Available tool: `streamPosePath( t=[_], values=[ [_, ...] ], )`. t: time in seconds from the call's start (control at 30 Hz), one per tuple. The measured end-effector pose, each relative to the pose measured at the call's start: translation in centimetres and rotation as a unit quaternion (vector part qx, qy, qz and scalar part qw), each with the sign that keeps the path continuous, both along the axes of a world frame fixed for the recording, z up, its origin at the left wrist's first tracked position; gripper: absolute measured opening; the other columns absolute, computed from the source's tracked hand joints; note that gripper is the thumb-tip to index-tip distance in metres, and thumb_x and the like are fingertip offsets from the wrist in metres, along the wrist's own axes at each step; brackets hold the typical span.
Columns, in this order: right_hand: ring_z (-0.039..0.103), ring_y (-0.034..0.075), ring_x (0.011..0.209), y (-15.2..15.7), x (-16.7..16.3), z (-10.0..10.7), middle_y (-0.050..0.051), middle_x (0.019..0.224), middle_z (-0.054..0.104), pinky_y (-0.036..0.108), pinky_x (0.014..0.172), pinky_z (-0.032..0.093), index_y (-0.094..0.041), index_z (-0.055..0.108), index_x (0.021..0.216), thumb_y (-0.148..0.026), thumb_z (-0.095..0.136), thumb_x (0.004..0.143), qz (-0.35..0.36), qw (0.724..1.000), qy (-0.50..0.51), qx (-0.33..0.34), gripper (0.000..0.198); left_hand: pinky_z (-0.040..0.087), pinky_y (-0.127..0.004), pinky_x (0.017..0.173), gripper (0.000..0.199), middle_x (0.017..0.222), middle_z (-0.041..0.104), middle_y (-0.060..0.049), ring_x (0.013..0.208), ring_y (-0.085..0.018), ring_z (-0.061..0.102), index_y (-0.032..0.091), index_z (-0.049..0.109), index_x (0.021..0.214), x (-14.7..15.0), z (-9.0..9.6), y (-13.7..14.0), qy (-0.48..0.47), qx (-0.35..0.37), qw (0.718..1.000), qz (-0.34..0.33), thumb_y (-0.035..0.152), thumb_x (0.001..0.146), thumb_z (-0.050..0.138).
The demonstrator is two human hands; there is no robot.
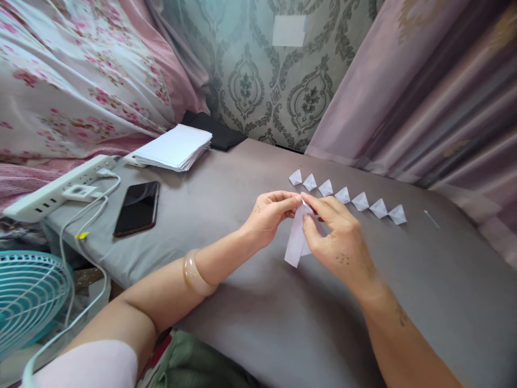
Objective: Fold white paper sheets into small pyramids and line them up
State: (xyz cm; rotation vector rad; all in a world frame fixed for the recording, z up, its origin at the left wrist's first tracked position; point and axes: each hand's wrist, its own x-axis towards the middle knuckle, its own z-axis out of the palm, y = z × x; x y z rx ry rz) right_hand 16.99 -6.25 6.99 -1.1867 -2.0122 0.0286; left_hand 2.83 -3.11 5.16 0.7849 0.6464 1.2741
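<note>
The left forearm (165,291) points towards two o'clock, its elbow slightly bent; the right forearm (399,334) points towards eleven. Left grip (264,215) and right grip (339,234) meet, both pinched, fingertips close together. The right thumb (309,230) sits at five o'clock from the left thumb's (290,203) tip. Dark dots mark the back of the right grip.

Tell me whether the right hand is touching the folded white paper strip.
Touching. The head view shows the right hand pinching the folded white paper strip near its upper end, its fingers lying over the paper.
</note>
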Motion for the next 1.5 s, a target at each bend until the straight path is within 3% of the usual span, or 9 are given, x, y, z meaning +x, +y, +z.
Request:
streamPosePath(
  t=[0.37, 0.5, 0.6, 0.7, 0.8, 0.9, 1.07, 1.37, 1.5],
  values=[
    [0.058, 0.025, 0.093, -0.8, -0.1, 0.2, 0.009, 0.098, 0.065, 0.039, 0.078, 0.047, -0.018, 0.053, 0.133, -0.013, 0.044, 0.081, -0.058, 0.974, -0.210, 0.059, 0.054, 0.042, -0.026, 0.070, 0.012, 0.070, 0.065, -0.003, 0.067, -0.009, 0.054, 0.012, 0.073, 0.074, -0.2, 0.0, 0.2, 0.009, 0.011, 1.000, -0.005, 0.021, 0.067, 0.076],
    [0.057, 0.028, 0.093, -0.9, -0.3, 0.1, 0.013, 0.101, 0.065, 0.041, 0.076, 0.047, -0.012, 0.057, 0.129, -0.013, 0.041, 0.081, -0.080, 0.965, -0.246, 0.048, 0.051, 0.043, -0.026, 0.074, 0.018, 0.077, 0.068, -0.005, 0.073, -0.011, 0.058, 0.012, 0.074, 0.079, -0.2, -0.4, 0.6, 0.002, -0.003, 0.999, -0.042, 0.021, 0.065, 0.080],
    [0.057, 0.028, 0.098, -0.7, 0.0, 0.4, 0.012, 0.105, 0.064, 0.041, 0.077, 0.048, -0.013, 0.058, 0.129, -0.013, 0.039, 0.082, -0.063, 0.982, -0.179, -0.019, 0.051, 0.045, -0.028, 0.076, 0.022, 0.079, 0.070, -0.005, 0.075, -0.012, 0.061, 0.012, 0.074, 0.081, -0.1, -0.7, 1.0, -0.011, -0.010, 0.997, -0.074, 0.023, 0.065, 0.082],
    [0.059, 0.024, 0.099, -0.1, 0.7, 0.9, 0.008, 0.108, 0.065, 0.039, 0.082, 0.049, -0.020, 0.062, 0.125, -0.020, 0.041, 0.087, 0.001, 0.990, 0.005, -0.141, 0.044, 0.047, -0.029, 0.075, 0.022, 0.076, 0.070, -0.005, 0.071, -0.013, 0.063, 0.011, 0.073, 0.081, -0.1, -0.9, 1.0, -0.010, -0.017, 0.996, -0.089, 0.024, 0.066, 0.082],
    [0.064, 0.021, 0.089, 0.6, 1.2, 1.0, 0.007, 0.097, 0.070, 0.037, 0.080, 0.052, -0.021, 0.072, 0.109, -0.035, 0.047, 0.090, 0.028, 0.933, 0.244, -0.261, 0.034, 0.048, -0.031, 0.076, 0.021, 0.076, 0.071, -0.006, 0.071, -0.014, 0.064, 0.010, 0.073, 0.079, -0.1, -0.8, 0.9, 0.006, -0.009, 0.997, -0.076, 0.024, 0.066, 0.081],
    [0.066, 0.021, 0.080, 1.1, 1.1, 0.7, 0.006, 0.084, 0.073, 0.037, 0.075, 0.054, -0.021, 0.076, 0.094, -0.045, 0.061, 0.082, 0.015, 0.876, 0.355, -0.326, 0.031, 0.048, -0.030, 0.074, 0.019, 0.074, 0.070, -0.005, 0.069, -0.013, 0.063, 0.012, 0.072, 0.077, -0.1, -0.6, 0.8, 0.013, -0.005, 0.998, -0.053, 0.024, 0.066, 0.081],
    [0.066, 0.019, 0.075, 1.1, 0.8, 0.2, 0.002, 0.081, 0.074, 0.034, 0.073, 0.053, -0.023, 0.078, 0.090, -0.045, 0.073, 0.071, -0.005, 0.881, 0.341, -0.328, 0.029, 0.044, -0.026, 0.066, 0.016, 0.069, 0.068, -0.002, 0.064, -0.010, 0.059, 0.013, 0.070, 0.073, 0.0, -0.7, 0.7, 0.029, -0.003, 0.999, -0.027, 0.023, 0.066, 0.081],
    [0.064, 0.017, 0.067, 1.2, 0.2, -0.6, 0.006, 0.078, 0.073, 0.029, 0.061, 0.049, -0.017, 0.075, 0.091, -0.039, 0.068, 0.076, -0.037, 0.921, 0.293, -0.256, 0.028, 0.040, -0.023, 0.063, 0.020, 0.067, 0.063, 0.000, 0.060, -0.007, 0.052, 0.013, 0.067, 0.073, 0.2, -0.7, 0.4, 0.063, 0.019, 0.998, -0.025, 0.029, 0.069, 0.078],
    [0.064, 0.016, 0.066, 1.2, 0.2, -0.7, 0.005, 0.076, 0.072, 0.029, 0.060, 0.049, -0.017, 0.074, 0.090, -0.038, 0.066, 0.077, -0.034, 0.921, 0.292, -0.254, 0.025, 0.038, -0.022, 0.059, 0.022, 0.064, 0.061, 0.001, 0.058, -0.007, 0.051, 0.013, 0.066, 0.072, 0.2, -0.5, 0.2, 0.088, 0.049, 0.995, 0.002, 0.031, 0.068, 0.079]
  ],
)
